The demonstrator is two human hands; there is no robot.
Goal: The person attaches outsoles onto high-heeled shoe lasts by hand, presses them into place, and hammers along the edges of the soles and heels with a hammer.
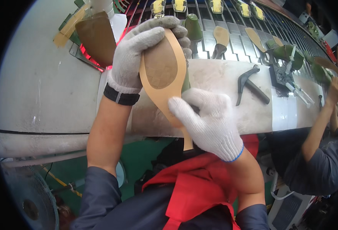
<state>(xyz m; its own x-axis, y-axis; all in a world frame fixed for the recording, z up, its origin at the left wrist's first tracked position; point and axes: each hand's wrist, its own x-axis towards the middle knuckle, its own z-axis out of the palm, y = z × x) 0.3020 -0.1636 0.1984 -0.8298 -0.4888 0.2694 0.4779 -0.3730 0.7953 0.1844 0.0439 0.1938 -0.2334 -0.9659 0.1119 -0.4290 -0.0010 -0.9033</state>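
A tan high-heel shoe sole (160,67) faces up in front of me, with a darker brown oval patch on its forepart and a thin heel at its near end. My left hand (132,53), in a grey-stained glove, is wrapped round the toe end, fingers over the far side. In a whiter knit glove with a blue cuff edge, my right hand (215,120) grips the narrow waist near the heel, thumb on the sole face. A bit of green (186,81) shows behind the sole; the rest of that side is hidden.
On the bench (211,76) lie a dark lasting tool (250,85) and a black block (282,76) with white brush-like sticks. Beyond runs a roller conveyor with soles (221,36) and a green shoe last (193,27). A brown panel (97,40) stands left; a co-worker's arm (322,119) reaches in at right.
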